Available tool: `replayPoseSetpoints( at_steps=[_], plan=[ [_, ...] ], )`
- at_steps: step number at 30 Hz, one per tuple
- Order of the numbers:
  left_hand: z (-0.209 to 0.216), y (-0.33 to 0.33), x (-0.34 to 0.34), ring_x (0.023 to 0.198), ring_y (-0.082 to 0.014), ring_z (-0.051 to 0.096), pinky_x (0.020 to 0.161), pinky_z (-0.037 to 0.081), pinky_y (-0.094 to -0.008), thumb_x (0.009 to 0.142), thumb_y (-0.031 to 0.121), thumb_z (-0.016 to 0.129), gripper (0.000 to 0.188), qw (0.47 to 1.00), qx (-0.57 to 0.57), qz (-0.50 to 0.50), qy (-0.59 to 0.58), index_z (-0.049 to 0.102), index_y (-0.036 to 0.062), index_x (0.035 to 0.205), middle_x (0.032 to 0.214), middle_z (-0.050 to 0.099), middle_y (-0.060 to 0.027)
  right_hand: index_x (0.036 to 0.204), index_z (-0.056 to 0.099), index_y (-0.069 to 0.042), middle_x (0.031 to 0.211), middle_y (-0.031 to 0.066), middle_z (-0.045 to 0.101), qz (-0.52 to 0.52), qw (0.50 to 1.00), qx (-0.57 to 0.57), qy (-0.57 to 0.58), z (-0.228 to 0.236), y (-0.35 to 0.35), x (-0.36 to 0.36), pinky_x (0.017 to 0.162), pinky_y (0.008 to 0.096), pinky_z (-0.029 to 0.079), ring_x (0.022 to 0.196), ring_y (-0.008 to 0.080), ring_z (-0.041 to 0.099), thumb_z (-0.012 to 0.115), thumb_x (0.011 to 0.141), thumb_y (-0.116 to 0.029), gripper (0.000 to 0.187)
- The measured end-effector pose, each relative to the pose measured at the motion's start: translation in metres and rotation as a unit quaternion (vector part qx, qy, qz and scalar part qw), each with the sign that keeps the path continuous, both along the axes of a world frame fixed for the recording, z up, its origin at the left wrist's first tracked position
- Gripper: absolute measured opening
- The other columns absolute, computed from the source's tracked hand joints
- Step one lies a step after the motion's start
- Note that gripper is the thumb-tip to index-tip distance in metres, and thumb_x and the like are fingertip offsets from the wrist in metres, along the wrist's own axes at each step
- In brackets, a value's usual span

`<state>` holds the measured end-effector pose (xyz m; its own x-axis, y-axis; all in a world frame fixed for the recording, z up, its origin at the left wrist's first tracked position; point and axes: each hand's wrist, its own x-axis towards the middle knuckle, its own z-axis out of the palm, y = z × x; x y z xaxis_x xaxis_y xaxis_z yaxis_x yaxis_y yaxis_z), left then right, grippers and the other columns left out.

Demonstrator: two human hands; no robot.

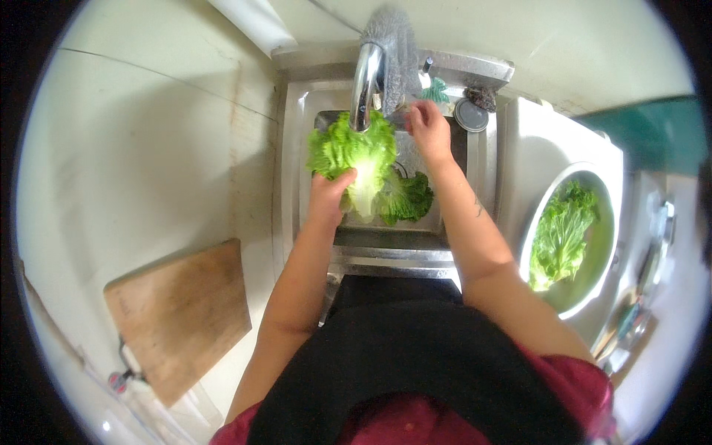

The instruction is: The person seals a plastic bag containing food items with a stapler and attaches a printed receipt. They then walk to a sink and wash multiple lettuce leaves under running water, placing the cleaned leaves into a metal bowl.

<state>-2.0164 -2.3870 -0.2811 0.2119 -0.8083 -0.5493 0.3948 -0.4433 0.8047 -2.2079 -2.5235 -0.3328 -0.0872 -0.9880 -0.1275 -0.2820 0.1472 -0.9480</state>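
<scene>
Under the chrome faucet [366,85], a frilly green Chinese cabbage leaf [363,159] with a broad white rib is held up over the metal sink [386,239]. My left hand [331,194] grips its lower part, thumb across the rib. My right hand [429,127] is raised to the right of the faucet with its fingers curled in; whatever they hold, if anything, I cannot make out. Darker green leaves [409,199] lie in the basin between my two arms.
On the white surface to the right stands a white bowl [610,252] with more green leaves [561,237]. A wooden cutting board [182,315] lies at the lower left. Behind the basin are a grey cloth [399,55] over the faucet, a round grey lid [471,115] and a dark scrubber [482,98].
</scene>
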Motion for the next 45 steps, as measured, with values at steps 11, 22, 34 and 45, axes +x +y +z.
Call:
replayPoseSetpoints(
  at_steps=[11, 22, 34, 45],
  plan=[
    [0.02, 0.015, 0.022, 0.11, -0.0249, 0.056, 0.093, 0.047, -0.0378, 0.08, -0.002, 0.066, 0.057, 0.989, -0.022, 0.145, -0.009, 0.043, 0.0031, 0.133, 0.123, 0.055, -0.0106, 0.125, 0.054, -0.01, 0.13, 0.0157, 0.053, 0.236, 0.855, 0.248, 0.391, -0.176, 0.125, 0.016, 0.089, 0.0415, 0.05, 0.113, 0.0346, 0.057, 0.064, 0.083, -0.026, 0.046],
    [0.029, 0.043, 0.02, 0.11, -0.0264, 0.057, 0.091, 0.049, -0.0387, 0.082, -0.004, 0.065, 0.056, 0.98, -0.013, 0.199, 0.001, 0.042, 0.0007, 0.133, 0.124, 0.055, -0.0127, 0.096, 0.071, -0.006, 0.093, 0.0176, 0.069, 0.242, 0.864, 0.135, 0.422, 0.001, 0.036, 0.009, 0.079, 0.0406, 0.053, 0.088, 0.0308, 0.068, 0.071, 0.077, -0.037, 0.036],
    [0.033, 0.064, 0.034, 0.107, -0.0259, 0.059, 0.088, 0.051, -0.0386, 0.082, -0.004, 0.064, 0.058, 0.974, -0.05, 0.22, 0.019, 0.039, 0.0024, 0.134, 0.122, 0.055, -0.0121, 0.12, 0.051, -0.011, 0.104, 0.0063, 0.064, 0.025, 0.808, 0.364, -0.462, -0.004, 0.049, 0.008, 0.06, 0.0302, 0.052, 0.087, 0.0188, 0.064, 0.067, 0.089, -0.026, 0.038],
    [0.041, 0.065, 0.025, 0.105, -0.0252, 0.059, 0.087, 0.051, -0.0379, 0.081, -0.003, 0.065, 0.053, 0.973, -0.035, 0.229, 0.015, 0.045, 0.0015, 0.13, 0.12, 0.057, -0.0115, 0.121, 0.053, -0.006, 0.114, 0.0109, 0.055, -0.058, 0.762, 0.39, -0.514, 0.001, 0.061, -0.002, 0.066, 0.0296, 0.049, 0.082, 0.019, 0.054, 0.07, 0.086, -0.021, 0.042]
  ],
)
